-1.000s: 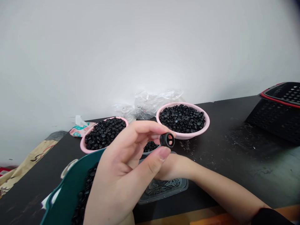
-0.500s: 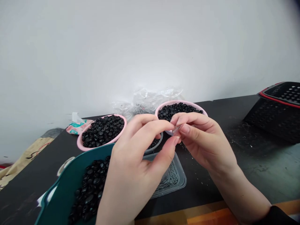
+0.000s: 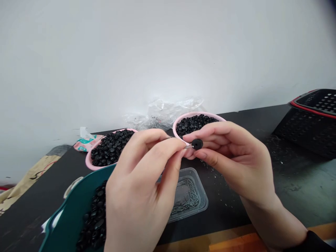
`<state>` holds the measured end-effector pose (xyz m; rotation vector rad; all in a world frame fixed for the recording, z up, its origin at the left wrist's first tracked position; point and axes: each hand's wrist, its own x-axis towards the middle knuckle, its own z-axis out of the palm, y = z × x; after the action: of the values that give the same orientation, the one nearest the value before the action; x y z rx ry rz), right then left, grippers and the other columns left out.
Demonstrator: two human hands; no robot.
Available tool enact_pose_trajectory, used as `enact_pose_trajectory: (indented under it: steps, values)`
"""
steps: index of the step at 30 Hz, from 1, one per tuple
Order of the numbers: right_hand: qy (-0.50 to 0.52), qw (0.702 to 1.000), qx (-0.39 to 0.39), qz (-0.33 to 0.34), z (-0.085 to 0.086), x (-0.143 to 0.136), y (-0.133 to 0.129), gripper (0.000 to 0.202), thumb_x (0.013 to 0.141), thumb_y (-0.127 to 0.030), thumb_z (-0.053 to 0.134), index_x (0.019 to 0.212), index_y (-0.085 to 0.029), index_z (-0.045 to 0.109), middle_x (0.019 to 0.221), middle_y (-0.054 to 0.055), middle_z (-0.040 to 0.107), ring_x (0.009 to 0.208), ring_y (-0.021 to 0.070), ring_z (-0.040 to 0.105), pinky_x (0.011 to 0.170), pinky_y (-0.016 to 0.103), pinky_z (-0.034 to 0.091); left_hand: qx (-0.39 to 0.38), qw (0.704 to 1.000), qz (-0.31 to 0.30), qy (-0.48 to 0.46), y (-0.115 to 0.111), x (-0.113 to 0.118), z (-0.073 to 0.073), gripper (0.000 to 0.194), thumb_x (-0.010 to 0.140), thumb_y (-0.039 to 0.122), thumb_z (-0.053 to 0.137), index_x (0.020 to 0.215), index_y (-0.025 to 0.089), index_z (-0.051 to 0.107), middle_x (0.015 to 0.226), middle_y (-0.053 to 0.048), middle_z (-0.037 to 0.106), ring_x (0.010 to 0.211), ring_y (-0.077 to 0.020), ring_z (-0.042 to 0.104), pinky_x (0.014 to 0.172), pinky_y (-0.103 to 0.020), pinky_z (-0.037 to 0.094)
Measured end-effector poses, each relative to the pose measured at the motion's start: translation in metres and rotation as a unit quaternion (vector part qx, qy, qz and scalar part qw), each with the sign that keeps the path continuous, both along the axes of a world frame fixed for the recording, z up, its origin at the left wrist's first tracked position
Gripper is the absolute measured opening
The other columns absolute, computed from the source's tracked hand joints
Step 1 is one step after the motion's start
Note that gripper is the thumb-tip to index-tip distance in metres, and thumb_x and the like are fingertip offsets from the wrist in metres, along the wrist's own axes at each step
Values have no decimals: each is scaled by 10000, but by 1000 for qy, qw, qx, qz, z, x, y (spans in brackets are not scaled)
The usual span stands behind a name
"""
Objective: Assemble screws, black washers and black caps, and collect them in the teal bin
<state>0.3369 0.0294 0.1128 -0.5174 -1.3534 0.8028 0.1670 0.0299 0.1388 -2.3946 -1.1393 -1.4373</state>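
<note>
A small metal spring is pinched between the thumb and forefinger of my left hand. Its far end meets a small round black plastic piece, which my right hand holds between thumb and fingers. Whether the spring goes inside the piece, I cannot tell. Below the hands stands a clear plastic box with many small springs lying in it. At lower left, a teal bin holds a heap of black plastic parts, partly covered by my left hand.
Two pink baskets of black parts stand behind: the left basket and the right basket. Crumpled clear plastic lies against the wall. A tissue pack sits at far left. A black basket with a red rim stands at right.
My hands have drawn slightly apart and my right hand has turned, bringing the black piece into view. The spring now points from my left fingertips toward that piece.
</note>
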Motion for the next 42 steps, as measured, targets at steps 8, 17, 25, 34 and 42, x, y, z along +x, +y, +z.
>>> enact_pose_trajectory:
  steps: [8,17,25,34,42]
  values:
    - [-56,997,16,-44,-1,1,1,296,889,-84,781,1121,-268,780,981,-54,828,928,84,798,890,137,649,23,999,29,18,-1,2,-1,208,997,81,588,1031,277,650,1069,50,649,977,-78,639,883,-172,518]
    - [-149,965,65,-205,-2,-2,4,230,839,-105,829,996,-271,804,946,-64,831,856,107,779,808,186,648,22,999,40,22,0,7,-8,181,1013,96,572,1025,261,643,1094,32,666,979,-89,661,876,-170,547]
    - [-88,979,30,-179,-3,-5,7,264,821,-86,834,976,-300,828,949,-36,836,873,159,793,803,277,682,0,1000,14,7,7,7,-10,206,1004,103,565,1043,279,664,1113,-5,688,989,-165,699,837,-277,610]
    - [78,992,-61,78,-5,-1,11,238,937,-130,741,1089,-299,810,914,-39,842,867,123,814,856,244,688,-44,998,-31,-42,-1,3,-4,352,1009,100,542,1248,312,691,1283,70,676,1158,-87,651,1018,-132,529]
    - [-1,996,-1,-85,-4,-3,-4,304,912,-109,759,1137,-312,783,1070,-16,816,924,152,793,882,277,684,-82,991,-31,-100,0,2,-7,417,963,148,667,1309,377,629,1167,100,739,988,-88,724,853,-149,611]
